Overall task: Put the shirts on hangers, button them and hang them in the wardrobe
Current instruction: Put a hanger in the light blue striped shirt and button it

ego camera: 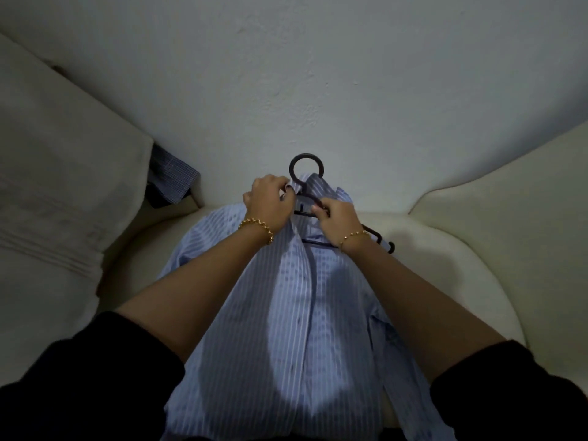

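A light blue striped shirt (286, 313) lies lengthwise on a cream sofa seat (445, 265), collar away from me. A dark plastic hanger (306, 167) is inside it, its round hook sticking out past the collar and its right arm end showing beyond the shoulder. My left hand (269, 203) pinches the left collar edge beside the hook's neck. At the right side of the collar my right hand (339, 222) pinches the fabric, over the hanger's bar. Both wrists wear gold bracelets. The shirt's front placket runs down the middle toward me.
A blue checked garment (171, 173) is tucked between the sofa cushion (63, 186) on the left and the white wall (318, 74). The sofa's right armrest (509, 202) rises on the right. The room is dim.
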